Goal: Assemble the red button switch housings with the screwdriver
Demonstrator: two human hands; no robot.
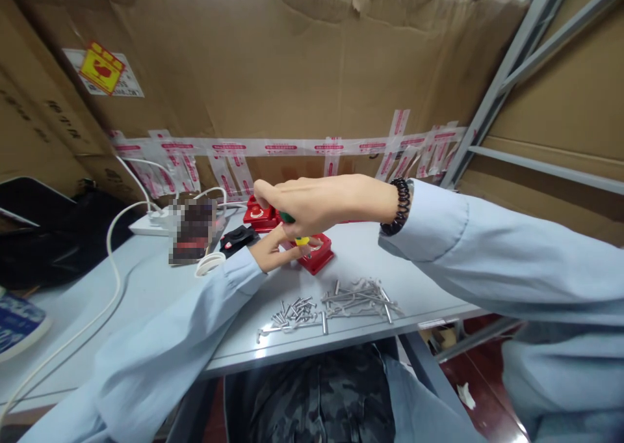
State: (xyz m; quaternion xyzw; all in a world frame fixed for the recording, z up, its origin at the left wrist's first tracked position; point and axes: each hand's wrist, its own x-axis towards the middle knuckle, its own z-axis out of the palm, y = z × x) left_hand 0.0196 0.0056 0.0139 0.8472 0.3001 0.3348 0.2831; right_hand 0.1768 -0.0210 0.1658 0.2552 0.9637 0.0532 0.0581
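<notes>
My right hand (pixel 297 203) is closed from above around a screwdriver (pixel 302 241), of which only bits of a green and yellow handle show. Beneath it sits a red box (pixel 319 258) with a pale marking on top, flat on the table. My left hand (pixel 273 250) grips this box from the left, its fingers reaching over the top by the screwdriver. The screwdriver's tip is hidden. Behind my hands, another red box (pixel 259 214) with a round red button is partly covered. Small screws (pixel 295 311) lie in a pile towards me.
Right of the screws is a heap of long metal bolts or rods (pixel 359 297). A black pouch-like item (pixel 238 238), a blurred phone-like object (pixel 193 231) and a power strip (pixel 149 224) with white cables are at left. Cardboard (pixel 312 72) walls the back; a metal rack (pixel 507 85) stands right.
</notes>
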